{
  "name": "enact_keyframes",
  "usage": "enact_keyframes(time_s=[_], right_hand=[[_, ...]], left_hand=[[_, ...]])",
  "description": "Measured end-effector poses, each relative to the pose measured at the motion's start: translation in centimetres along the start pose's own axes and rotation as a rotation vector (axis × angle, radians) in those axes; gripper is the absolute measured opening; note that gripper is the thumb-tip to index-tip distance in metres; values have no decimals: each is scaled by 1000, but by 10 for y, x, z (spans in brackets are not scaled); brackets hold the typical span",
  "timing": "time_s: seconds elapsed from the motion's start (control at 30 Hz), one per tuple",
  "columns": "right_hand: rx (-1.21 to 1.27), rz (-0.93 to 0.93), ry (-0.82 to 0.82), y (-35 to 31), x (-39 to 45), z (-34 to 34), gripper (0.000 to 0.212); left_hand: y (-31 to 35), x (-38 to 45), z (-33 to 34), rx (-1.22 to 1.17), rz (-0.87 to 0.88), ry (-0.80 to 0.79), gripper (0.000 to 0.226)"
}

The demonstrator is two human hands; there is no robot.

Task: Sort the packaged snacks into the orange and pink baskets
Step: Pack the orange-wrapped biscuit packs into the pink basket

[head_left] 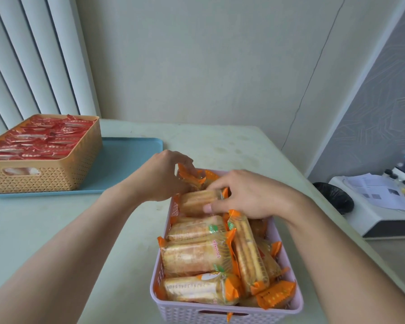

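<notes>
The pink basket (225, 311) stands near the table's front edge, packed with several orange-wrapped biscuit packets (197, 253). My left hand (164, 174) reaches over its far left corner and pinches an orange packet (189, 175) there. My right hand (250, 195) grips another biscuit packet (194, 202) lying across the far end of the basket, thumb on its near side. The orange basket (45, 178) sits at the far left, filled with several red-wrapped snacks (40, 139).
A blue tray (126, 155) lies under the orange basket. The pale green table (56, 230) spreads around both baskets. At the right, beyond the table edge, are a black bin (332, 195) and a white machine (379, 216) with papers on it.
</notes>
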State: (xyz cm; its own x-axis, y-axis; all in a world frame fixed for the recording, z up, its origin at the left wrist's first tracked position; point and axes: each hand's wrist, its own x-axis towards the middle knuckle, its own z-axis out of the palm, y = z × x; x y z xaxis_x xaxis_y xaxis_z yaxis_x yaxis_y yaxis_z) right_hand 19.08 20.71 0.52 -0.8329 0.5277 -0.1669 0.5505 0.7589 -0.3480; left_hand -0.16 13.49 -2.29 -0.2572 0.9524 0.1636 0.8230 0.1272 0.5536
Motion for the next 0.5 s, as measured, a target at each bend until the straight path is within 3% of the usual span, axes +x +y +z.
enact_keyframes(time_s=[0.1, 0.23, 0.3, 0.37, 0.5], right_hand=[[103, -31, 211, 4, -10, -16, 24], [234, -71, 553, 11, -20, -30, 30], [289, -132, 677, 11, -20, -31, 31], [307, -204, 752, 8, -18, -29, 33], [344, -319, 769, 3, -11, -21, 47]], left_hand=[[-8, 1, -7, -56, -9, -18, 26], [-7, 0, -25, -255, 17, 95, 46], [1, -2, -28, -352, 36, 157, 35], [12, -6, -28, -453, 11, 219, 14], [27, -13, -28, -684, -57, 42, 40]])
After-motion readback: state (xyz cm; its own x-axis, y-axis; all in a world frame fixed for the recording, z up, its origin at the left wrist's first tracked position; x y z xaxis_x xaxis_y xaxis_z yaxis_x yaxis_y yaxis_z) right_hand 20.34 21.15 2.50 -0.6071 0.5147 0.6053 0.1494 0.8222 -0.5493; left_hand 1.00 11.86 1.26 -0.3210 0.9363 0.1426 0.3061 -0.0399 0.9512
